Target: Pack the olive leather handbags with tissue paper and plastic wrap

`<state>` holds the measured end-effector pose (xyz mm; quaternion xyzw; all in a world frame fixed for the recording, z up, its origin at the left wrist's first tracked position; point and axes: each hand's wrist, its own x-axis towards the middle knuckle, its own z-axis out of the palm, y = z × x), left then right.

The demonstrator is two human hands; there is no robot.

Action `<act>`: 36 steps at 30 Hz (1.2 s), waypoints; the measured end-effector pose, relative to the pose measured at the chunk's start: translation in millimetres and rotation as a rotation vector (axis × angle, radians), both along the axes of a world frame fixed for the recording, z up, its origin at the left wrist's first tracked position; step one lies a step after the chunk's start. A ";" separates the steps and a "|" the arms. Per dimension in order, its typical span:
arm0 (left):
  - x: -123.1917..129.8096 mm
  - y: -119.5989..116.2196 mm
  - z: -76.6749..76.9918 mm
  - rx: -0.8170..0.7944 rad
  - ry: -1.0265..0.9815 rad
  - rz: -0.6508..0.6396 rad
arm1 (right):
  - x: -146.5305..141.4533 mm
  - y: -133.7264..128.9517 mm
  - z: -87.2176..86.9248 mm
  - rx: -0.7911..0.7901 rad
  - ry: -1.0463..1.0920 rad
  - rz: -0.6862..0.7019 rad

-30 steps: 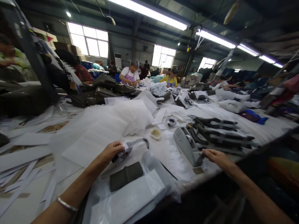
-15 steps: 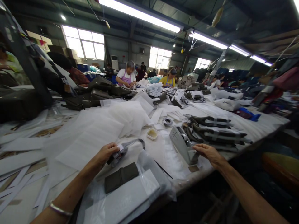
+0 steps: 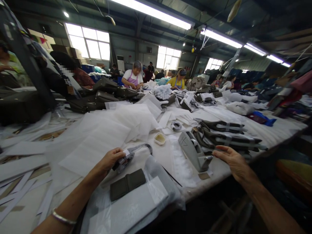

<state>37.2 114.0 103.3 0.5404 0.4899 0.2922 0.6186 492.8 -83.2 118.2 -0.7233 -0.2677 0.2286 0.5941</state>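
Note:
My left hand (image 3: pixel 114 159) is closed on a dark strap (image 3: pixel 125 159), bundled and partly wrapped in clear film with a white tag; its loop lies on the table. Just right of the grey tape dispenser (image 3: pixel 195 151), my right hand (image 3: pixel 231 161) pinches a strip of clear tape, which barely shows at the fingertips. The dispenser stands on the table with its cutting end toward me. Below my left hand, a dark olive wallet-like piece (image 3: pixel 127 184) lies on a clear plastic bag (image 3: pixel 158 169) with a white sheet (image 3: pixel 131 204).
White foam sheets (image 3: pixel 97 136) spread across the left. A small white dish (image 3: pixel 160 138) and a coiled strap (image 3: pixel 175 125) lie ahead. Dark olive bags (image 3: pixel 224 136) are stacked at the right, near the table edge. Other people work across the table.
My right hand has moved right, away from the dispenser, with its fingers still pinched. My left hand keeps its hold on the strap. The view has shifted slightly.

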 end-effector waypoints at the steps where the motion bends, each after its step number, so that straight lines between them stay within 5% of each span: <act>1: -0.3 -0.1 -0.1 0.002 0.000 -0.001 | -1.7 -5.3 -3.7 -0.020 0.017 -0.012; 8: -1.2 4.8 -4.5 0.014 0.020 -0.021 | -8.7 -14.1 -38.5 -0.156 0.021 -0.050; 15: 0.0 6.4 -17.2 0.051 0.018 0.031 | -5.7 -26.2 -32.4 -0.303 -0.225 -0.117; 18: 0.7 5.8 -23.3 0.083 0.030 0.040 | -54.2 0.9 -19.7 -0.219 -0.184 0.078; 23: 0.3 -2.6 -27.7 0.177 0.059 0.011 | -203.0 70.0 10.0 -0.014 -0.004 0.597; 26: -0.6 -7.2 -26.8 0.251 0.076 0.008 | -267.3 105.6 10.1 0.077 0.075 0.751; 29: -1.2 -10.2 -25.3 0.316 0.110 0.029 | -291.0 130.9 -3.8 0.087 0.095 0.765; 36: -2.6 -19.5 -19.7 0.424 0.196 0.110 | -293.7 150.8 -32.7 -0.013 0.091 0.747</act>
